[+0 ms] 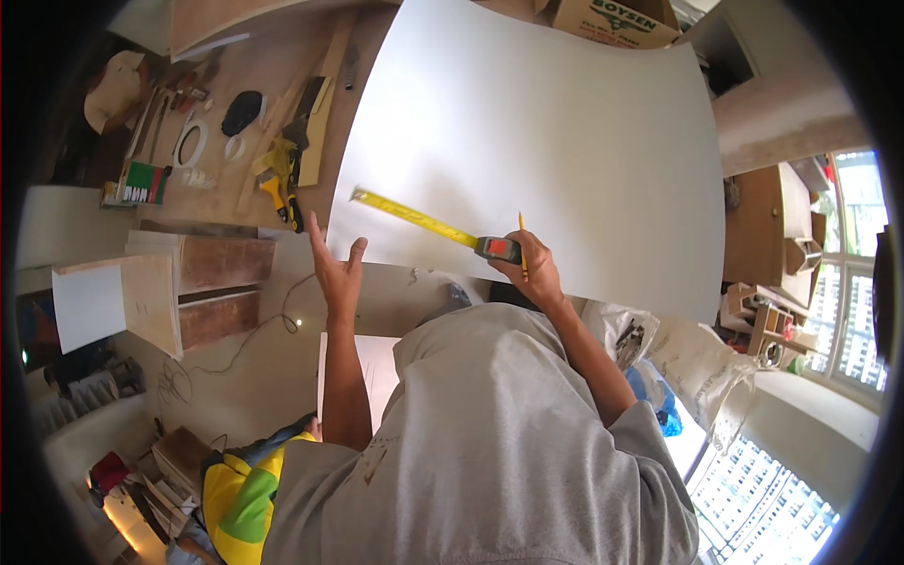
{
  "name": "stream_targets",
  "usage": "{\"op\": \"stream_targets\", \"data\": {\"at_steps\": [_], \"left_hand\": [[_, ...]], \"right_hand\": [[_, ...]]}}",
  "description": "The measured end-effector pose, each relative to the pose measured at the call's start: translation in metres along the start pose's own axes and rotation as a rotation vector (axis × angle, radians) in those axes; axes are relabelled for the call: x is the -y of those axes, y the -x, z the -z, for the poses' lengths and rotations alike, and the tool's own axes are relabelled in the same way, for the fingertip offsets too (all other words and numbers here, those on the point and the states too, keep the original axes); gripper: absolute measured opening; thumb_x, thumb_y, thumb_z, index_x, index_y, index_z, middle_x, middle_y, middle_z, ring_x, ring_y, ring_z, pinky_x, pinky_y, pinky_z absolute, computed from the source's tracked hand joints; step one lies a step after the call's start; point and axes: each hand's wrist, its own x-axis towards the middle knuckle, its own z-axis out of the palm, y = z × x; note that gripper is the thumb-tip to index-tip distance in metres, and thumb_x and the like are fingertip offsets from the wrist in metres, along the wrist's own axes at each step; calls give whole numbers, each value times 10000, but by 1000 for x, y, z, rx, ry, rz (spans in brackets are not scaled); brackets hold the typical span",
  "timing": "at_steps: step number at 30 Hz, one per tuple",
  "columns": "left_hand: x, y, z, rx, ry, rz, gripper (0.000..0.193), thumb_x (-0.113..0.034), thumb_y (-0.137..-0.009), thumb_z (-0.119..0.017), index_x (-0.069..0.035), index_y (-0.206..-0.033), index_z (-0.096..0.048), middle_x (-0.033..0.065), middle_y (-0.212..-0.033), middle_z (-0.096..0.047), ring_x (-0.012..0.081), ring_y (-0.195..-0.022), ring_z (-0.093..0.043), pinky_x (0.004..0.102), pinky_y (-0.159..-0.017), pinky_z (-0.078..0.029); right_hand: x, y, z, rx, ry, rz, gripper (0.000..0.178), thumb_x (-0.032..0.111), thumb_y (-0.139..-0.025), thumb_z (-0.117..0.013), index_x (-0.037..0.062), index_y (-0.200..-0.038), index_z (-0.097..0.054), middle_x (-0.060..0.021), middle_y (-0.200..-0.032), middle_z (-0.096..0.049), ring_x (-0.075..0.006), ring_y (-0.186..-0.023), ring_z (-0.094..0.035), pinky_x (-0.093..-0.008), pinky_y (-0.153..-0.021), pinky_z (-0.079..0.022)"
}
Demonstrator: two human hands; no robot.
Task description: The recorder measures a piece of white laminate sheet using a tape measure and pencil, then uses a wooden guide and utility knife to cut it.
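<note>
A large white sheet (565, 132) lies across the work table in front of me. In my right hand (539, 273) I grip a tape measure (497, 250) with a dark case and a red patch. Its yellow blade (414, 218) is drawn out to the left above the sheet, the hooked end free. A yellow pencil (523, 226) stands upright between the fingers of that same hand. My left hand (336, 273) is open at the sheet's near left edge, thumb and fingers spread, holding nothing. Whether the blade touches the sheet I cannot tell.
Left of the sheet, the wooden tabletop (212, 202) carries a yellow-and-black tool (275, 174), a tape roll (191, 143) and a dark cloth-like lump (242, 112). A cardboard box (617, 21) stands beyond the sheet. Behind me at left is a person in a yellow-green top (240, 494).
</note>
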Motion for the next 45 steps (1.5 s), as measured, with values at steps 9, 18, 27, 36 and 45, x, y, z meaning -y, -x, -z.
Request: {"op": "stream_targets", "data": {"at_steps": [9,18,27,36,45], "left_hand": [[-18,-18,-13,-4,-369,-97,642,-82,-965,-737,-96,-1568,-519,217,-1329,-622,412,-1243,-589,513,-1074,-479],[-62,-5,-27,-208,-895,-147,718,-8,-855,-715,-200,-1535,-589,173,-1519,-486,407,-1422,-461,662,-1220,-302],[-150,66,-121,212,-69,-292,474,-118,-910,-775,-113,-1369,-658,141,-1515,-507,367,-1423,-498,513,-1200,-421],[-187,121,-154,473,359,49,1262,-217,-795,-946,-178,-1732,-101,221,-1626,-318,429,-1458,-456,537,-1187,-435],[-224,148,-202,436,470,138,1244,-153,-726,-976,-160,-1695,-196,198,-1515,-403,405,-1269,-617,491,-1099,-526]], "right_hand": [[-21,-18,57,-134,-4,31,406,182,-787,-932,12,-1054,-677,-152,-920,-694,-331,-800,-693,-425,-741,-572],[-55,-1,118,-15,-137,-33,319,78,-857,-881,-4,-1079,-667,-61,-940,-684,-151,-844,-619,-312,-774,-541],[-55,-11,113,77,-108,-109,380,206,-898,-879,-26,-1085,-642,-126,-970,-663,-205,-855,-650,-361,-768,-581],[0,-20,130,183,-188,-76,324,159,-914,-835,-35,-1099,-653,-118,-1012,-670,-248,-913,-659,-408,-821,-570],[-21,-11,158,280,-310,-37,347,214,-910,-852,-14,-1051,-632,-71,-965,-593,-193,-889,-572,-365,-755,-486]]}}
